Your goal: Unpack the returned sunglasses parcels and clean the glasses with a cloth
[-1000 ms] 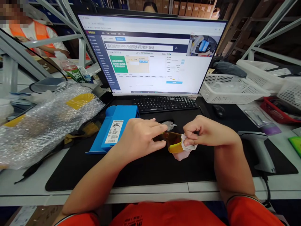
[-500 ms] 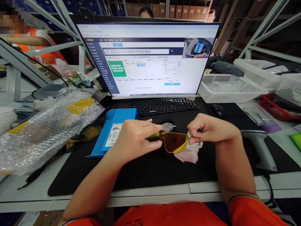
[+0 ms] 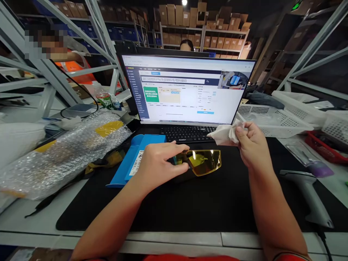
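A yellow-tinted sunglasses lens (image 3: 208, 163), one wide piece, is pinched at its left part between the thumb and fingers of my left hand (image 3: 160, 163). My left hand covers the lens's far left end. My right hand (image 3: 251, 143) is raised to the right of the lens, apart from it, closed on a crumpled white wipe (image 3: 224, 135). Behind my left hand an opened blue box (image 3: 148, 139) with a white label lies on the black mat (image 3: 206, 206).
A monitor (image 3: 179, 98) and black keyboard (image 3: 187, 134) stand ahead. Bubble-wrapped goods (image 3: 65, 156) lie left, a grey barcode scanner (image 3: 308, 195) right. White baskets (image 3: 274, 121) stand back right. One person is at the left, another behind the monitor.
My right hand has moved off the lens, up and right, carrying the wipe with it. My left hand keeps holding the lens. The head view has tilted up.
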`<action>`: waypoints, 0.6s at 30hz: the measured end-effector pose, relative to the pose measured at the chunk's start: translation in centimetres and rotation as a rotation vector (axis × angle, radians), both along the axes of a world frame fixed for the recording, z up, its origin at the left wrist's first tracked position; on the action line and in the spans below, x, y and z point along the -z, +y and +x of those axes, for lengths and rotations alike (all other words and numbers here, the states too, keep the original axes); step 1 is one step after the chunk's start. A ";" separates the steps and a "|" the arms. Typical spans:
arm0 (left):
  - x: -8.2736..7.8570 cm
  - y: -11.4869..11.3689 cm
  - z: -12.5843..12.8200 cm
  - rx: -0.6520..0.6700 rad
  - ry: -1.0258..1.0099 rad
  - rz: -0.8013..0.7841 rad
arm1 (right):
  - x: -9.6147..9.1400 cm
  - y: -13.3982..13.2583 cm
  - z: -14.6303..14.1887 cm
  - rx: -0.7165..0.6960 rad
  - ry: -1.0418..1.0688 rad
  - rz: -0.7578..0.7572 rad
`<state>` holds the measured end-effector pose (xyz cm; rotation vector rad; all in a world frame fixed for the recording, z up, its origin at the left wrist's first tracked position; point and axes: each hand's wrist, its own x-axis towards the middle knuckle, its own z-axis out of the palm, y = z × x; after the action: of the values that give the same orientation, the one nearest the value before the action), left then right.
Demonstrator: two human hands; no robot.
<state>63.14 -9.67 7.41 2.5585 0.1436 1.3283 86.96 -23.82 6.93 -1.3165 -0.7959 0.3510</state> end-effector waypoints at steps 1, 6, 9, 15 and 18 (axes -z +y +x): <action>0.0 0.1 0.0 0.002 0.009 0.019 | -0.2 -0.3 -0.8 -0.016 -0.019 0.016; 0.4 0.0 0.0 0.042 0.140 0.129 | -1.2 -1.9 -4.9 -0.183 -0.235 -0.119; 0.9 -0.5 0.5 0.041 0.220 0.226 | -1.1 -2.0 -6.6 -0.316 -0.536 -0.389; 2.7 -1.1 1.9 0.070 0.221 0.368 | 0.3 -1.0 -7.8 -0.300 -0.847 -0.588; 2.7 -0.8 2.0 0.113 0.233 0.294 | -0.1 -1.4 -6.3 -0.426 -0.832 -0.595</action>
<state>65.11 -10.50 4.70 2.9116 -0.1647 1.0762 80.63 -25.18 7.06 -1.8769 -1.7837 0.3908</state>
